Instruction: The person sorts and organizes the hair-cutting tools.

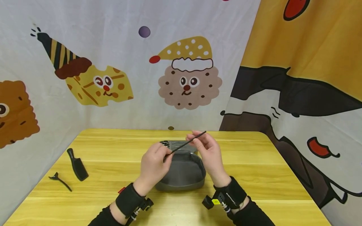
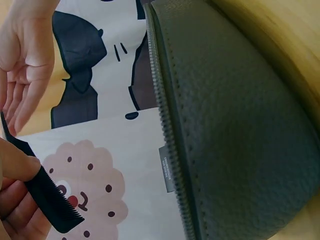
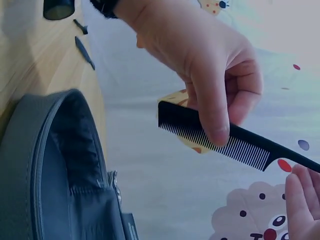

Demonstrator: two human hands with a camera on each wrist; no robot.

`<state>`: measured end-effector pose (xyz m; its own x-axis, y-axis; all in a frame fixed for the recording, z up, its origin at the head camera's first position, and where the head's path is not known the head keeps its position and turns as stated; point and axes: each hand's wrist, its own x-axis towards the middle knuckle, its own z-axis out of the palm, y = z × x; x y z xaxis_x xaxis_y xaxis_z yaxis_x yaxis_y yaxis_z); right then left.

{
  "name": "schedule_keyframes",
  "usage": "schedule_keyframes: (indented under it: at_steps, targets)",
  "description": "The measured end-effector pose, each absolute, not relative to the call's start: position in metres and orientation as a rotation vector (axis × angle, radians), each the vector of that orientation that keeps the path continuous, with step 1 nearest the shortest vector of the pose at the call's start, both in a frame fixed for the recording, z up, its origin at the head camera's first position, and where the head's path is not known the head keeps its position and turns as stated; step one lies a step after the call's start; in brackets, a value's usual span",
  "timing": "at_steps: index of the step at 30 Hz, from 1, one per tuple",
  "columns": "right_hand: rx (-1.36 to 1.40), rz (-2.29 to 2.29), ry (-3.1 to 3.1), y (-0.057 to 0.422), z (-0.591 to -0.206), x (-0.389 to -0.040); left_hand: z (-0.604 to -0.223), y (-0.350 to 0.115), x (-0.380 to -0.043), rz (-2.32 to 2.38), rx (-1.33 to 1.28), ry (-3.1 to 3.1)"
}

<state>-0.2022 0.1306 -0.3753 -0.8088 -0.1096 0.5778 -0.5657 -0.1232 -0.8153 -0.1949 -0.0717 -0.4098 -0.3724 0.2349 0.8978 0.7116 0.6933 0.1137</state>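
A black rat-tail comb (image 3: 215, 135) is raised above an unzipped grey case (image 1: 183, 186). My left hand (image 1: 154, 163) pinches its toothed part between thumb and fingers, as the right wrist view (image 3: 200, 60) shows. The thin tail slants up to the right, toward my right hand (image 1: 210, 153). Fairly straight fingers (image 2: 17, 107) of the right hand lie beside the tail; whether they touch it I cannot tell. The case's dark inside (image 3: 80, 150) faces up, and its lid (image 1: 182, 146) lies back, with small shiny items at its left end.
On the yellow wooden table (image 1: 113, 175), to the left, lie a wide black comb with a handle (image 1: 77, 164) and a thin black forked-end piece (image 1: 60, 181). A printed cartoon curtain (image 1: 113, 116) hangs behind the table's far edge.
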Motion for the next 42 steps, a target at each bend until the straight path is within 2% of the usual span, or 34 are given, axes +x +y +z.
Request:
schedule_keyframes:
  at_steps: [8, 25, 42]
  targets:
    - [0.777, 2.103, -1.736, 0.129, -0.375, -0.201, -0.412, -0.070, -0.195, -0.617, -0.732, -1.931]
    - [0.818, 1.933, -1.821, 0.136, -0.376, -0.207, -0.423, -0.078, -0.192, -0.600, -0.706, -2.098]
    - [0.905, 1.676, -1.930, 0.147, -0.366, -0.213, -0.433, -0.115, -0.187, -0.625, -0.441, -2.473]
